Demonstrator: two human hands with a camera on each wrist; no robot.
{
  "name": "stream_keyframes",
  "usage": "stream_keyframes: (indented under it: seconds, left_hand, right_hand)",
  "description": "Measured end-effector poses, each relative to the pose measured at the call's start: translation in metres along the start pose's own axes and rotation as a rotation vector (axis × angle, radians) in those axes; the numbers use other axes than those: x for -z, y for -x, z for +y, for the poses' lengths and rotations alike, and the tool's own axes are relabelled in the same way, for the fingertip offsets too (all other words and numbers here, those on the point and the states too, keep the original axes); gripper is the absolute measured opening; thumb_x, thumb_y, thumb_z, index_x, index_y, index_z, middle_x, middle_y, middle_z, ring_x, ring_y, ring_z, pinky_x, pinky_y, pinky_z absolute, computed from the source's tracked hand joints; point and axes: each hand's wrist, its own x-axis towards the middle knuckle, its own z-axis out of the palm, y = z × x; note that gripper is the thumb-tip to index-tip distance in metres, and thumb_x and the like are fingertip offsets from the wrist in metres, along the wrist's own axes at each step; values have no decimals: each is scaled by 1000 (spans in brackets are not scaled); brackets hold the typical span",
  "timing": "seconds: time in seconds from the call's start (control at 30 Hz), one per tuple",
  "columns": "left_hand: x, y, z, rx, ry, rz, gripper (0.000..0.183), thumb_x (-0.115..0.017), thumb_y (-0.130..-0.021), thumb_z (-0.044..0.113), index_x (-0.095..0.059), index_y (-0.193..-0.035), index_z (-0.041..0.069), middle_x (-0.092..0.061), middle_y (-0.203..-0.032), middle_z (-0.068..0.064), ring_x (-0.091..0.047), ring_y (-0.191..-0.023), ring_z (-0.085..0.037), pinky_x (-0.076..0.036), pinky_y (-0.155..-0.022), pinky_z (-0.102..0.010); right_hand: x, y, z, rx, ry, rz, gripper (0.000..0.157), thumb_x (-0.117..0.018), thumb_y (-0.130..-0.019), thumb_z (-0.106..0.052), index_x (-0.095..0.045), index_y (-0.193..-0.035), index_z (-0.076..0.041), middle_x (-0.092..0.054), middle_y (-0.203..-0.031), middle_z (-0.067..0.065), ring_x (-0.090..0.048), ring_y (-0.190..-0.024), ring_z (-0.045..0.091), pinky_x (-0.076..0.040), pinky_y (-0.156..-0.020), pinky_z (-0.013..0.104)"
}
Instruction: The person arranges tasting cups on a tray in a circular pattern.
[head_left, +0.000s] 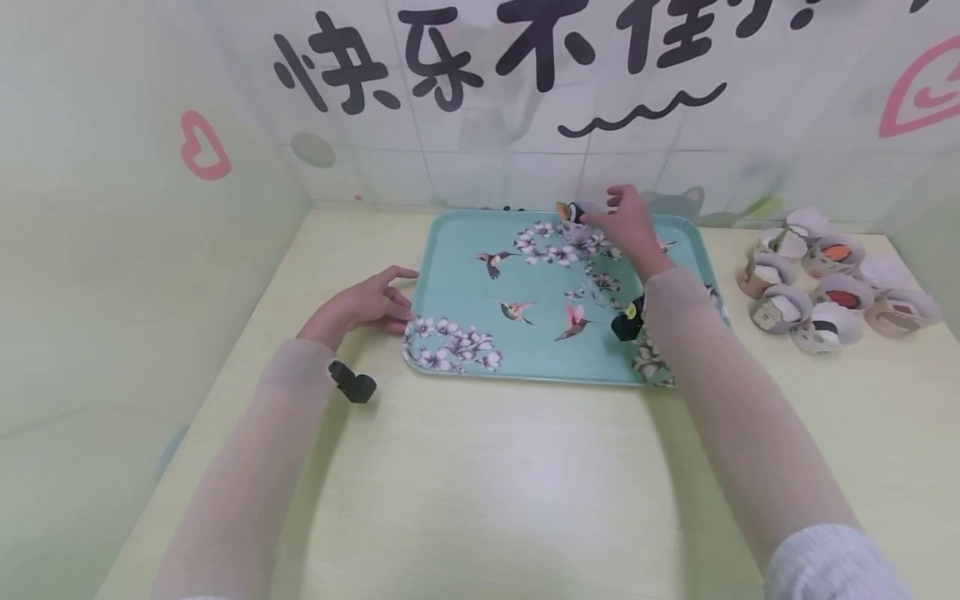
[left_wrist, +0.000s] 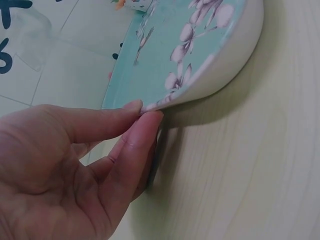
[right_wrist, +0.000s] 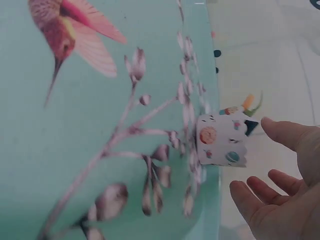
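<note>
A turquoise tray (head_left: 465,287) with flowers and hummingbirds printed on it lies on the table against the wall. My left hand (head_left: 372,302) is at its left side; in the left wrist view, the thumb and a finger of that hand (left_wrist: 100,155) pinch the rim. Near the tray's far edge stands a small patterned paper cup (right_wrist: 222,140) with a sushi-like piece in it, its orange and dark parts showing above the rim. Beside this cup, my right hand (head_left: 628,227) is spread; in the right wrist view its fingers (right_wrist: 252,202) are apart from the cup.
Several paper cups (head_left: 782,310) holding sushi-like pieces cluster on the table (head_left: 487,475) to the right of the tray. A tiled wall (head_left: 480,179) with dark lettering rises directly behind the tray. Another wall (head_left: 112,275) borders the table's left side.
</note>
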Motion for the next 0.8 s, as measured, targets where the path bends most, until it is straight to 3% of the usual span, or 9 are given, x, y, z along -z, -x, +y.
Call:
stream_keyframes:
  seconds: [0.37, 0.8]
  left_hand:
    - [0, 3, 2, 10, -18, -13, 79, -59, -96, -1, -16, -160, 16, -50, -127, -22, -64, -86, -12, -60, -79, -22]
    - [0, 2, 0, 3, 14, -33, 79, -57, -96, -3, -14, -160, 16, -49, -123, -20, -63, -82, -9, -60, -78, -20]
  right_hand:
    - [34, 24, 3, 28, -67, 36, 75, -66, -95, -37, -27, -154, -11, -39, -156, 14, -42, -143, 29, -43, -115, 45]
    - [65, 49, 10, 71, -54, 32, 77, -65, -94, -44, -28, -155, -14, -41, -155, 13, -43, -143, 30, -43, -115, 47]
